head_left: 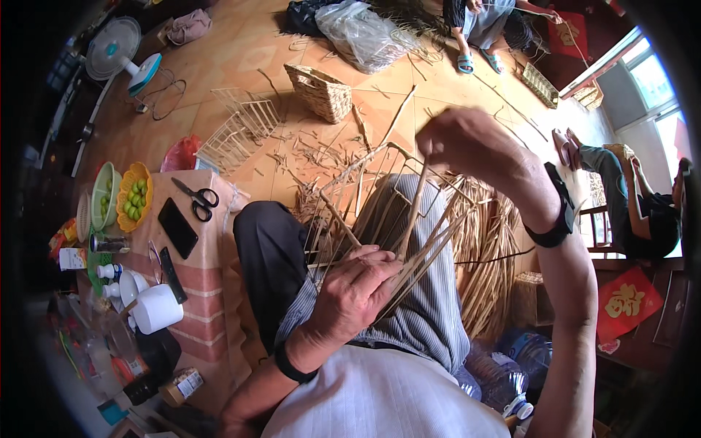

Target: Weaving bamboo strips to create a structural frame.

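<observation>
A half-bare wire basket frame [343, 201], partly wrapped with dried plant stalk, rests tilted on my lap. My left hand [356, 290] is closed over its near edge, pressing several loose stalk strands there. One dried stalk strand [415, 208] runs from those fingers up to my right hand [467, 139]. That hand, slightly blurred, is curled into a closed grip above the frame's far right corner; its fingertips are hidden. Beside my right knee hangs a thick bundle of dried stalks [485, 274].
A woven basket [321, 93] and a bare wire frame [241, 128] stand on the littered floor. At left, a table [201, 292] holds scissors [197, 198], a phone [177, 228] and fruit bowls. Plastic bottles [504, 379] lie by my right hip. Two other people sit ahead and right.
</observation>
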Demonstrator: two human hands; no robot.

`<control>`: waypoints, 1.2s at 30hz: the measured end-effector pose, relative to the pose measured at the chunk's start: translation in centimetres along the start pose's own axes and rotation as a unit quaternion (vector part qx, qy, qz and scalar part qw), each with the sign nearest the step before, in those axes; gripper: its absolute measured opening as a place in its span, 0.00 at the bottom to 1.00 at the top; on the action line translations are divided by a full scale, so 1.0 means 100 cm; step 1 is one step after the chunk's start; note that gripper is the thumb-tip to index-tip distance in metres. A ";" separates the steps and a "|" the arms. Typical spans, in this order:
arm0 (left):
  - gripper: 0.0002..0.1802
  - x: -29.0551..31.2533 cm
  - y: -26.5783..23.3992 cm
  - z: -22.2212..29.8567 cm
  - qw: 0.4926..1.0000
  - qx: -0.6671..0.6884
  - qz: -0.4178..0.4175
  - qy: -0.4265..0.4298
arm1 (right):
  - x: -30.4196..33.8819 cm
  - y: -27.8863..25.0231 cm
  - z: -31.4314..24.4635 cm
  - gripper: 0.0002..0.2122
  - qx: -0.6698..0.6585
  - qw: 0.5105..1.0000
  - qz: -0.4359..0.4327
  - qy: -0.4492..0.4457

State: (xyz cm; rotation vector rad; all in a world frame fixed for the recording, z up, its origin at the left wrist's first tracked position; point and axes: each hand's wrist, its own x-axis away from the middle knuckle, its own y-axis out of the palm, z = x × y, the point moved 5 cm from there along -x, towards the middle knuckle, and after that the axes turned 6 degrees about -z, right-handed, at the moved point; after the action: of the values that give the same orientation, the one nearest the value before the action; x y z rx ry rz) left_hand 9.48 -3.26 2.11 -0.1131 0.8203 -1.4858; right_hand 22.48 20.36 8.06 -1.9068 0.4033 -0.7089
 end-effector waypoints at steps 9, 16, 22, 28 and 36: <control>0.14 0.009 0.001 -0.004 0.999 0.004 -0.005 -0.036 | 0.068 -0.011 -0.055 0.07 0.074 0.942 0.323 -0.049; 0.11 0.002 0.003 0.002 0.996 0.012 -0.024 -0.083 | 0.130 0.127 -0.082 0.10 -0.328 0.889 0.303 0.101; 0.12 -0.001 -0.001 0.004 0.997 -0.001 -0.031 -0.073 | 0.130 0.157 -0.106 0.16 -0.358 0.861 0.349 0.093; 0.19 -0.007 -0.002 0.009 0.994 -0.046 -0.056 -0.080 | 0.124 0.161 -0.110 0.20 -0.345 0.874 0.325 0.106; 0.11 -0.018 -0.006 0.013 0.987 -0.021 -0.094 -0.129 | 0.129 0.164 -0.111 0.18 -0.329 0.868 0.358 0.102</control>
State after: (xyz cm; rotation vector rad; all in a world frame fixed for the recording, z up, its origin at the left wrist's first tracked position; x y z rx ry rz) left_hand 9.94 -2.26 4.08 -0.4163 0.6429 -1.5911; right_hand 25.97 -1.79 0.44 -2.0606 1.5561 -0.2653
